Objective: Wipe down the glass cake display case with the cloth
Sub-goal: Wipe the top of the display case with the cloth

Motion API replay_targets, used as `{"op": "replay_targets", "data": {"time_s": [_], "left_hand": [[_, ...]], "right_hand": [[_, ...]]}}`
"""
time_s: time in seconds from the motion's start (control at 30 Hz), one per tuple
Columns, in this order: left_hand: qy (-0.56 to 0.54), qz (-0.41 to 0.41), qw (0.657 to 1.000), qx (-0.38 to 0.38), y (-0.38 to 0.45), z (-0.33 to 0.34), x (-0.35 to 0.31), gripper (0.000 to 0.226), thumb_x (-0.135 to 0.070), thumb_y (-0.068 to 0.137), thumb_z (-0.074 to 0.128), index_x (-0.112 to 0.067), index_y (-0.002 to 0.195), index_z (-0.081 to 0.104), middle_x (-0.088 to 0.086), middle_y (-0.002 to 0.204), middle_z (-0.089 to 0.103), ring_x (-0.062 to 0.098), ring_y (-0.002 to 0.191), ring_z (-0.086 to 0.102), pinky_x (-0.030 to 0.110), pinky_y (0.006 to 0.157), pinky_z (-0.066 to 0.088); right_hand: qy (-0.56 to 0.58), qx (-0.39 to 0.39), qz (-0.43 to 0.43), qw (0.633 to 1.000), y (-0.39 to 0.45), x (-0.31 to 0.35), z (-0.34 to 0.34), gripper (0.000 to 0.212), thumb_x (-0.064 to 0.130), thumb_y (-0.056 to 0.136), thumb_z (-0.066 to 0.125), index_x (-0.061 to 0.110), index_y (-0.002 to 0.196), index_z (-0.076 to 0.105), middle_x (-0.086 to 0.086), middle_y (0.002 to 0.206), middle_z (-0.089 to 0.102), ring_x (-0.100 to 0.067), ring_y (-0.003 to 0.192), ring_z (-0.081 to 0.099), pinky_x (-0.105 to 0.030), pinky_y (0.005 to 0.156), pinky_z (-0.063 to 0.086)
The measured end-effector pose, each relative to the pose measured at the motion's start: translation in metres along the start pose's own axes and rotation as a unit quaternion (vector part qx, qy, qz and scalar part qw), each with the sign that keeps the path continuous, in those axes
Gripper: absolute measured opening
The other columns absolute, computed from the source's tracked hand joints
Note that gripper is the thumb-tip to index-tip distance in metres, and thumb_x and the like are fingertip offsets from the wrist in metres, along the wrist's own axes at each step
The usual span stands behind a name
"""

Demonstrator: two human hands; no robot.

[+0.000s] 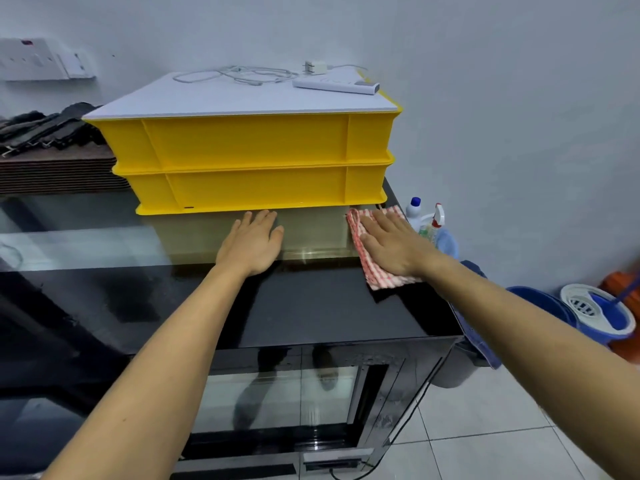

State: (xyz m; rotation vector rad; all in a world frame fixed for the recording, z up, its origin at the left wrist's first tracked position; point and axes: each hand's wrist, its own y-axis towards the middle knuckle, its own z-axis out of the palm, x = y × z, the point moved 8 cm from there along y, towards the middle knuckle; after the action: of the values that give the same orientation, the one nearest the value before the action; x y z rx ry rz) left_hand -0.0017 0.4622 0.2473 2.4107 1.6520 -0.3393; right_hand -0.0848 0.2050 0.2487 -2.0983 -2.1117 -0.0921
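The glass cake display case fills the lower middle, with a black glossy top and a glass front below. A red-and-white checked cloth lies flat on the top near its right edge. My right hand presses on the cloth with straight fingers. My left hand rests flat on the top to the left of the cloth, fingers straight, holding nothing. Both hands sit just in front of the yellow crates.
Two stacked yellow crates with a white lid stand on the case's back part; a charger, cable and power bank lie on the lid. Dark trays are stacked left. Spray bottles and a blue mop bucket stand right.
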Motion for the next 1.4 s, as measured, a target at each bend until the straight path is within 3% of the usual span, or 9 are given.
{"op": "replay_targets", "data": {"time_s": [0.1, 0.33, 0.5, 0.6, 0.77, 0.87, 1.13, 1.3, 1.4], "left_hand": [[-0.003, 0.001, 1.0, -0.001, 0.0, -0.001, 0.0, 0.059, -0.043, 0.112, 0.02, -0.021, 0.167, 0.018, -0.002, 0.175, 0.011, 0.025, 0.162, 0.004, 0.042, 0.13, 0.005], [-0.028, 0.005, 1.0, -0.011, -0.002, -0.003, 0.003, 0.056, -0.039, 0.114, 0.021, -0.022, 0.167, 0.022, -0.002, 0.174, 0.015, 0.025, 0.161, 0.007, 0.04, 0.129, 0.005], [-0.016, 0.002, 1.0, -0.006, -0.002, -0.003, 0.001, 0.056, -0.038, 0.113, 0.02, -0.022, 0.167, 0.02, -0.002, 0.175, 0.014, 0.026, 0.161, 0.006, 0.04, 0.13, 0.005], [-0.014, 0.003, 1.0, -0.006, -0.002, -0.003, 0.0, 0.056, -0.038, 0.113, 0.02, -0.021, 0.167, 0.02, -0.002, 0.175, 0.013, 0.025, 0.162, 0.006, 0.04, 0.13, 0.005], [-0.018, 0.004, 1.0, -0.003, -0.002, -0.002, 0.003, 0.056, -0.038, 0.114, 0.021, -0.022, 0.167, 0.02, -0.003, 0.175, 0.012, 0.025, 0.162, 0.005, 0.039, 0.13, 0.004], [-0.023, 0.005, 1.0, -0.003, -0.003, -0.003, 0.003, 0.055, -0.037, 0.114, 0.022, -0.022, 0.167, 0.021, -0.002, 0.175, 0.013, 0.025, 0.162, 0.006, 0.039, 0.129, 0.005], [-0.027, 0.009, 1.0, -0.002, -0.002, -0.003, 0.002, 0.056, -0.036, 0.113, 0.021, -0.021, 0.167, 0.02, -0.003, 0.175, 0.013, 0.025, 0.162, 0.005, 0.039, 0.13, 0.004], [-0.04, 0.011, 0.999, -0.001, -0.001, -0.003, 0.006, 0.055, -0.036, 0.114, 0.025, -0.022, 0.167, 0.022, -0.003, 0.174, 0.013, 0.024, 0.162, 0.005, 0.038, 0.129, 0.003], [-0.043, 0.013, 0.999, 0.001, -0.002, -0.004, 0.005, 0.056, -0.037, 0.113, 0.024, -0.022, 0.167, 0.022, -0.003, 0.174, 0.014, 0.025, 0.162, 0.006, 0.039, 0.13, 0.003]], "right_hand": [[0.022, -0.005, 0.037, 0.999, 0.025, 0.034, 0.001, 0.066, 0.052, 0.109, 0.01, 0.023, 0.168, 0.0, -0.01, 0.175, -0.007, -0.03, 0.161, -0.009, -0.048, 0.13, -0.006], [0.015, 0.004, -0.153, 0.988, -0.084, 0.098, 0.015, 0.059, 0.05, 0.112, 0.015, 0.034, 0.167, 0.0, 0.012, 0.17, -0.013, -0.011, 0.158, -0.019, -0.025, 0.123, -0.019], [0.004, 0.004, -0.027, 1.0, -0.038, -0.002, -0.001, 0.065, 0.06, 0.107, 0.006, 0.034, 0.166, 0.0, 0.002, 0.175, -0.007, -0.016, 0.16, -0.011, -0.038, 0.13, -0.009], [0.01, -0.012, 0.03, 0.999, 0.003, 0.006, -0.001, 0.066, 0.055, 0.108, 0.007, 0.028, 0.168, 0.001, -0.006, 0.175, -0.007, -0.024, 0.161, -0.009, -0.042, 0.13, -0.008], [0.018, -0.006, -0.089, 0.996, -0.021, 0.108, 0.012, 0.062, 0.048, 0.111, 0.012, 0.026, 0.167, 0.001, -0.005, 0.174, -0.008, -0.024, 0.16, -0.013, -0.039, 0.129, -0.011], [0.021, 0.0, -0.139, 0.99, -0.072, 0.1, 0.014, 0.059, 0.05, 0.111, 0.014, 0.034, 0.167, 0.001, 0.008, 0.172, -0.012, -0.014, 0.159, -0.018, -0.032, 0.128, -0.014], [0.02, -0.009, 0.036, 0.999, -0.001, 0.031, -0.003, 0.062, 0.051, 0.11, 0.01, 0.028, 0.168, 0.0, -0.005, 0.175, -0.009, -0.024, 0.161, -0.012, -0.04, 0.128, -0.011], [0.028, -0.017, -0.056, 0.998, -0.022, 0.114, 0.013, 0.061, 0.048, 0.111, 0.014, 0.029, 0.168, 0.003, -0.004, 0.175, -0.007, -0.024, 0.161, -0.013, -0.037, 0.129, -0.01], [0.013, -0.015, -0.074, 0.997, -0.065, 0.091, 0.014, 0.06, 0.053, 0.11, 0.009, 0.034, 0.166, -0.003, 0.007, 0.17, -0.015, -0.017, 0.158, -0.019, -0.033, 0.127, -0.015]]}}
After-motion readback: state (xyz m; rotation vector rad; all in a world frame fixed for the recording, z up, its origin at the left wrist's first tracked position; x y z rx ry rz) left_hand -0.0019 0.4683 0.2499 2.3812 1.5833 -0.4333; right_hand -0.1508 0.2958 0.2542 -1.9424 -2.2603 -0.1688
